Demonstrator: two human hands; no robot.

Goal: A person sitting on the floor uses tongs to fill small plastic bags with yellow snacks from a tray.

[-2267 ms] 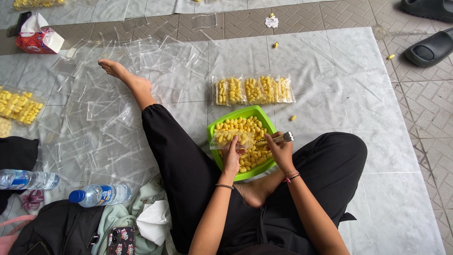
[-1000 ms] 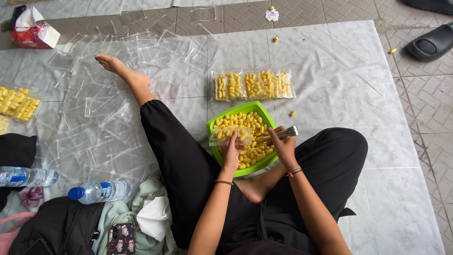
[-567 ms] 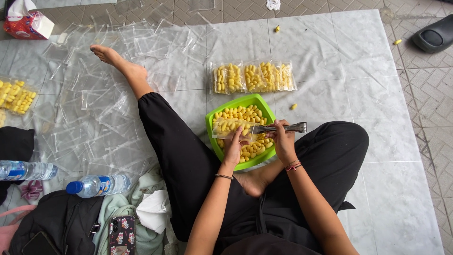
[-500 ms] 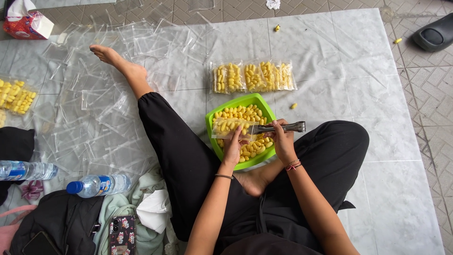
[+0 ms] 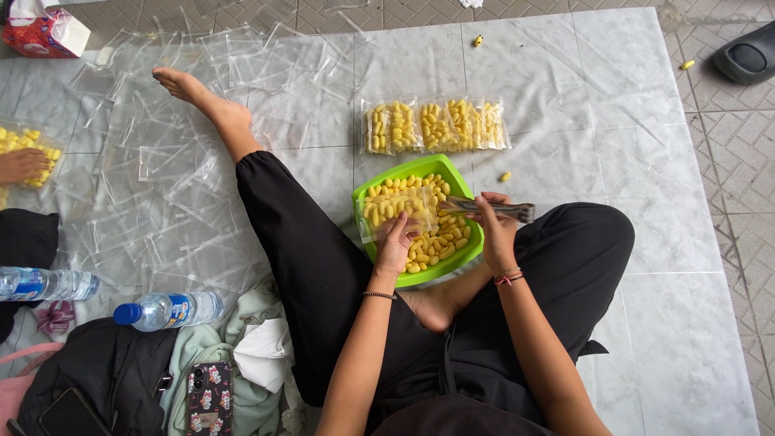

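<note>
A: Near field, hands?
B: Left hand curled, fingers pinching a clear bag partly filled with yellow pieces, held over the green bowl. Right hand closed round a metal tool, lying level across the bowl's right rim.

A: Bowl position?
B: On the mat, against the lap, between the legs. Loose yellow pieces inside.

A: Left side?
B: Two bottles, a phone, cloths.

A: Farther out?
B: Row of filled bags just beyond the bowl. Empty bags spread around the bare foot. Another person's hand on yellow pieces at the left edge. Sandal top right.
</note>
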